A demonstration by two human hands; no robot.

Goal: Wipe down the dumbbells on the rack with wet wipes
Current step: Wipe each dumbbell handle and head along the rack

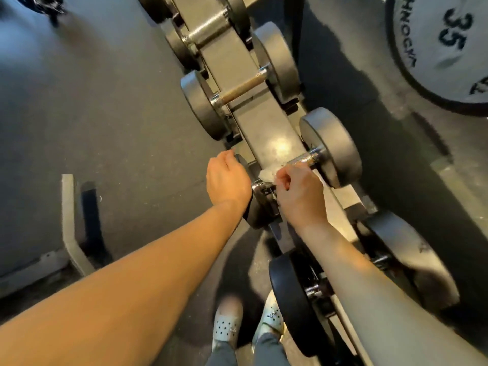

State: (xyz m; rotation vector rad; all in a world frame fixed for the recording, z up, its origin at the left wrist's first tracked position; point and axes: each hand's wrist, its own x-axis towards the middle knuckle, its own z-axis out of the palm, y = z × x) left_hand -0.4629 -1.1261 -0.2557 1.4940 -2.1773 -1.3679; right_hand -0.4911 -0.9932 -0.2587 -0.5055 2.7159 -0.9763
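I'm looking down from the head camera along a dumbbell rack that runs away from me up the middle of the view. My right hand is closed on a crumpled white wet wipe, pressed against the handle of the dumbbell in front of me; the knurled metal handle shows bare between my knuckles and the far weight head at the right edge of the rack. My left hand is curled over the near weight head of the same dumbbell, at the left edge of the rack, with the fingers wrapped out of sight over its far side, so I cannot tell how tightly it grips.

Further along the rack sits a second dumbbell with a duller, brownish handle, and beyond it a third dumbbell with a bright metal handle. Nearer to me, under my right forearm, is another dumbbell, partly hidden by the arm.

A large grey weight plate marked 35 stands at the upper right, apart from the rack. My pale perforated clogs are on the dark floor at the near end of the rack.
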